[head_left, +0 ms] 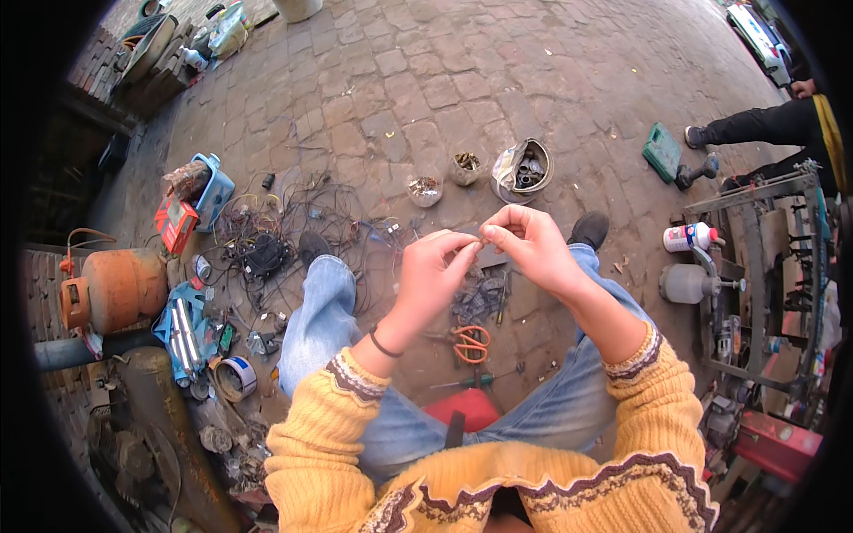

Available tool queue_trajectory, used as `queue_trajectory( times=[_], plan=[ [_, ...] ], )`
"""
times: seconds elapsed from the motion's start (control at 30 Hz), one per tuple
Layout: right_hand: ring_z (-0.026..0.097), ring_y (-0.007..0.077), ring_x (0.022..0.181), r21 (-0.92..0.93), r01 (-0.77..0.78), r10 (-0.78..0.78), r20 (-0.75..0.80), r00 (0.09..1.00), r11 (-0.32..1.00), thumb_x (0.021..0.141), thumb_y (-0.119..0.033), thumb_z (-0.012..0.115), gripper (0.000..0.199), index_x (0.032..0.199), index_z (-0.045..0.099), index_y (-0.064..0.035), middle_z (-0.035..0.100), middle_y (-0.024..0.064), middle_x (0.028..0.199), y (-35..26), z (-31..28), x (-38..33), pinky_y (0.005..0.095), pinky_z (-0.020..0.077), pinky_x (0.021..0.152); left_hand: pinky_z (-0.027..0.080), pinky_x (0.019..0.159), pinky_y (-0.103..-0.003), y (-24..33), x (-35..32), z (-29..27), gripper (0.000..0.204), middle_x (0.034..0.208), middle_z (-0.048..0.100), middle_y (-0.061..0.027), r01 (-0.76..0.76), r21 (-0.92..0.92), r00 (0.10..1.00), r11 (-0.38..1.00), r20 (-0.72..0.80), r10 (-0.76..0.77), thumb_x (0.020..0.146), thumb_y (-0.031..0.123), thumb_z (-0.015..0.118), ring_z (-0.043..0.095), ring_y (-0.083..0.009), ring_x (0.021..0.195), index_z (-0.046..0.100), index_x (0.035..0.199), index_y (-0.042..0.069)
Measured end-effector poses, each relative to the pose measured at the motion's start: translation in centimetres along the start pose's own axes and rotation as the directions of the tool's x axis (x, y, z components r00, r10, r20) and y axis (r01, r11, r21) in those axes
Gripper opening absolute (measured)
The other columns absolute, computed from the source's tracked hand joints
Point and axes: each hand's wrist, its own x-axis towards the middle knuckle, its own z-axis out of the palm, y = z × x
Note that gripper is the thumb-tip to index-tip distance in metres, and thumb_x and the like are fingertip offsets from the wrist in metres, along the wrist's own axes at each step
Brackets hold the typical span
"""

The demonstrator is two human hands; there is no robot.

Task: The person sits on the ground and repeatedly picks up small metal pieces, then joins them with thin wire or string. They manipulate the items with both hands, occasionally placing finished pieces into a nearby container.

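Observation:
My left hand (pixel 433 274) and my right hand (pixel 538 251) meet in front of me, fingertips nearly touching. Both are closed in a pinch on something small that I cannot make out. Below them on the ground are a dark crumpled heap of scrap (pixel 478 300) and orange-handled scissors (pixel 471 344). A screwdriver (pixel 504 298) lies beside the heap. Beyond my hands stand a clear tub of small metal bits (pixel 425 190), a second tub of brass-coloured pieces (pixel 465 168) and a larger pail (pixel 508 178) holding grey metal parts.
Tangled wires (pixel 284 222) spread at left by my foot, near a blue crate (pixel 216 191) and an orange gas cylinder (pixel 124 289). At right are a metal frame (pixel 764 266), a white bottle (pixel 689 237) and a green case (pixel 662 153). Another person's leg (pixel 755 131) shows at far right.

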Motion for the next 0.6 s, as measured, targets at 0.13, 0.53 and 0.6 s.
queue_trajectory(
  times=[0.13,0.53,0.6],
  plan=[
    [0.060,0.0073,0.082,0.056,-0.019,0.019,-0.003,1.000,0.998,0.094,-0.012,0.066,0.013,0.096,0.064,0.0003,0.067,0.0030,0.089,-0.2,-0.1,0.0,0.0238,0.0489,0.074,0.049,0.052,-0.022,0.3,0.1,-0.3,0.021,0.093,0.072,-0.0026,-0.116,0.110,0.993,0.987,-0.018,0.119,0.092,0.011,0.066,0.063,-0.0079,0.066,0.069,0.110,0.000],
    [0.062,0.0122,0.075,-0.302,0.228,-0.256,-0.057,0.965,0.926,0.089,-0.006,0.067,0.009,0.090,0.066,0.0025,0.067,0.0071,0.083,-1.2,1.8,-0.6,0.0269,0.0507,0.069,0.057,0.064,-0.023,-0.1,0.5,-0.8,0.021,0.101,0.072,-0.0107,0.336,-0.457,0.941,0.824,0.204,-0.271,0.096,0.007,0.059,0.071,-0.0154,0.085,0.065,0.112,-0.004],
    [0.066,0.0212,0.075,-0.343,0.277,-0.323,-0.084,0.943,0.898,0.085,-0.007,0.068,0.010,0.089,0.066,0.0015,0.068,0.0125,0.084,-1.1,2.4,-0.3,0.0315,0.0523,0.070,0.058,0.068,-0.024,-0.2,0.4,-0.9,0.015,0.092,0.073,-0.0093,0.288,-0.426,0.958,0.858,0.115,-0.264,0.095,0.006,0.060,0.072,-0.0155,0.083,0.069,0.102,-0.004]
  ],
)
